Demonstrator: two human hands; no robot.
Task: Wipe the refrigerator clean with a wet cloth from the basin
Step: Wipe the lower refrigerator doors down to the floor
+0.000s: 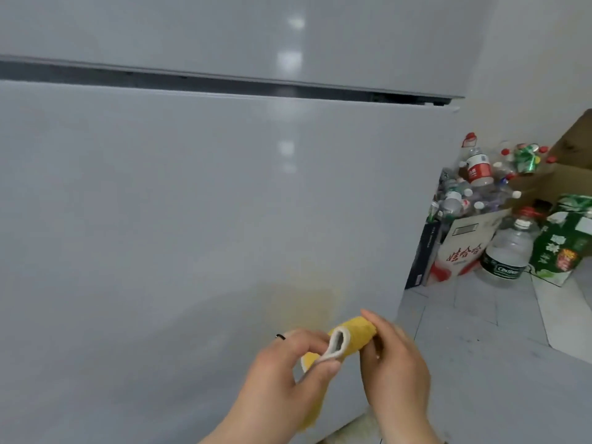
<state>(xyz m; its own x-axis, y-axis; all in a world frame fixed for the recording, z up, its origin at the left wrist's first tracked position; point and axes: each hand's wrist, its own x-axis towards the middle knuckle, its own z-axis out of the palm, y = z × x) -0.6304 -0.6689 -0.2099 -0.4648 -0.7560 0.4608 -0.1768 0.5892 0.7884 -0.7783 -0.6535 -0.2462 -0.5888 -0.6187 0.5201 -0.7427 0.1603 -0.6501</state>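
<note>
Bottle-filled box [461, 248] beside refrigerator [192, 187], seemingly touching.

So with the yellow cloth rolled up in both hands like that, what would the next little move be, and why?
Probably unroll or refold the cloth into a flat pad and press it to the fridge door. Both the left hand and the right hand grip it just off the door, so it isn't wiping yet.

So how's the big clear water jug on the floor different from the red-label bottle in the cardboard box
The water jug is much larger, stands upright on the floor tiles and carries a dark green label. The red-label bottle is smaller, tilts atop a heap of empty bottles in the cardboard box, and has a red cap. Both are clear plastic.
</note>
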